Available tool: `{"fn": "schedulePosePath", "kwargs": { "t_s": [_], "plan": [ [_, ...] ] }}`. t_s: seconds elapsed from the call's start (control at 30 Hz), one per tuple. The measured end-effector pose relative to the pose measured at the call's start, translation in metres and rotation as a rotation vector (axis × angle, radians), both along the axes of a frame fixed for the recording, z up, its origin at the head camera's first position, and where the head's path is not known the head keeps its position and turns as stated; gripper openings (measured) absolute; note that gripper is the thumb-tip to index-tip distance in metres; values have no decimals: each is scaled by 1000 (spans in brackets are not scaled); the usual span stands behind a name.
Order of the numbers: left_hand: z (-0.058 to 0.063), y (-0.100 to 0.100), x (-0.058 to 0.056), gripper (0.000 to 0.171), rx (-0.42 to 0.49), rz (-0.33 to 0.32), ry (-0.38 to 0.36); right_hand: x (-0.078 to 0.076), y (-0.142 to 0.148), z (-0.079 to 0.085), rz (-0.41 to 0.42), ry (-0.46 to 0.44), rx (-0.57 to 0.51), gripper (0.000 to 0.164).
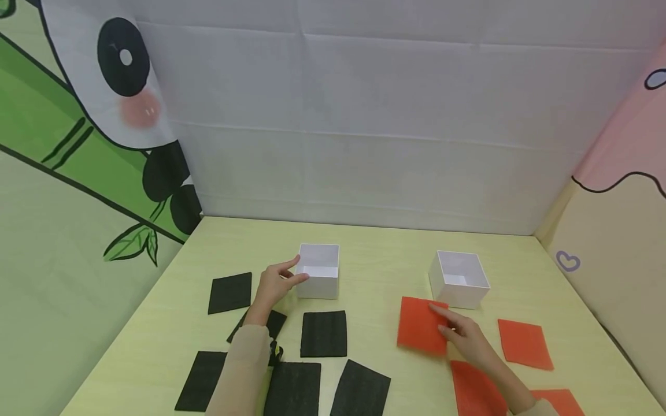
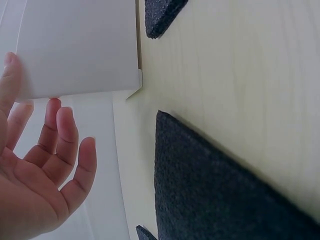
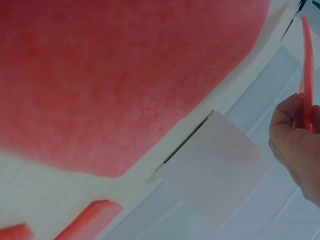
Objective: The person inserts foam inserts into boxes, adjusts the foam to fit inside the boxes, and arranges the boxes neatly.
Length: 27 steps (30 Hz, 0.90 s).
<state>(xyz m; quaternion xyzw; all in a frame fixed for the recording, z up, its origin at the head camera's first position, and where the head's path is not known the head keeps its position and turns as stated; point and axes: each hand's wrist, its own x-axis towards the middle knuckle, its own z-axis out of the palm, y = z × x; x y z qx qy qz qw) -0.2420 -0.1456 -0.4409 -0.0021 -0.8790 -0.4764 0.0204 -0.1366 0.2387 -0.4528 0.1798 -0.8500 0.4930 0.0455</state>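
Note:
My left hand (image 1: 276, 286) is at the left front corner of a white open-topped box (image 1: 319, 287). Its thumb lies on the front face and its fingers touch the left side; in the left wrist view the same box (image 2: 80, 45) sits between thumb and fingers. My right hand (image 1: 465, 335) pinches a red, felt-like square (image 1: 418, 326) by its right side, in front of a second white box (image 1: 452, 289). The held red square (image 3: 307, 65) appears edge-on in the right wrist view. Both boxes look bare inside.
Several black squares lie around the left arm, among them one at far left (image 1: 230, 293) and one in the middle (image 1: 324, 334). Other red squares lie at right, one of them farthest out (image 1: 525, 344). A white cloth wall (image 1: 364, 144) stands behind the table (image 1: 380, 260).

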Motion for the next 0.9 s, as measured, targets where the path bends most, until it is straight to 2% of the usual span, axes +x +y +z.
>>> {"fn": "schedulePosePath", "kwargs": {
  "t_s": [0.2,0.37,0.5,0.7,0.9],
  "plan": [
    [0,0,2,64,15,-7,0,-2,-5,1,-22,-62,-68,37],
    [0,0,4,63,28,-11,8,-6,-9,0,-40,-25,-81,37],
    [0,0,5,62,35,-12,14,-9,-14,0,-89,-41,-76,39],
    [0,0,4,62,40,-15,8,-12,-23,6,-131,-74,-60,40],
    [3,0,4,62,44,-16,5,-17,-29,17,-148,-138,-123,42]
  ]
}}
